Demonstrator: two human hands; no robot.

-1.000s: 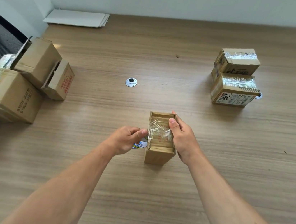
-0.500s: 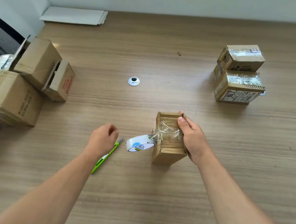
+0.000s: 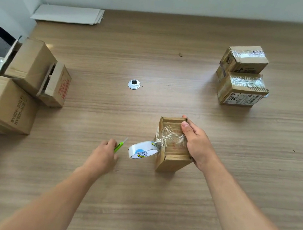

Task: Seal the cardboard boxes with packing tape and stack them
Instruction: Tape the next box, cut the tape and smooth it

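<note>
A small upright cardboard box stands on the wooden table, with clear tape across its top. My right hand grips its top and right side, thumb on the taped face. A roll of clear packing tape hangs off the box's left side, still joined to it by the tape strip. My left hand holds a green utility knife, whose blade points up toward the roll.
Two taped boxes stand stacked at the back right. Several larger boxes, some with open flaps, crowd the left edge. A round cable grommet sits mid-table. Flat white sheets lie at the far left corner.
My left hand let go of the tape roll, moved left to the green knife and took hold of it. The roll now hangs from the box. My right hand stayed on the box.
</note>
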